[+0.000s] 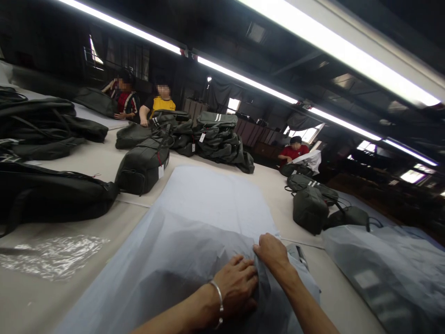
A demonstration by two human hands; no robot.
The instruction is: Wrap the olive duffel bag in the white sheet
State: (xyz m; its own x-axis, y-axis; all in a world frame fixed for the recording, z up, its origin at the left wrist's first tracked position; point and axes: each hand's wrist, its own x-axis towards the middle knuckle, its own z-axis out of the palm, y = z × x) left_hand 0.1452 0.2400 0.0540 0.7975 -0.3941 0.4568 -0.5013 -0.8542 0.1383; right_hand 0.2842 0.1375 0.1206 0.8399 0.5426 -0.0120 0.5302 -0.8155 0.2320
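Long desk point(274, 204) under strip lights, dark bags along it. Pale plastic sheeting point(215, 199) spread down the near middle, a dark form showing beneath its near part. Near right: bagged dark bundle point(385, 273). Near left: small clear plastic bag point(55, 255). Far side: three people, one in yellow point(164, 103). Left hand point(238, 283), bangle at wrist, lies on the sheeting, fingers slightly bent, close together. Right hand point(271, 250), just beside it, fingers curled narrow, pinching the sheeting.
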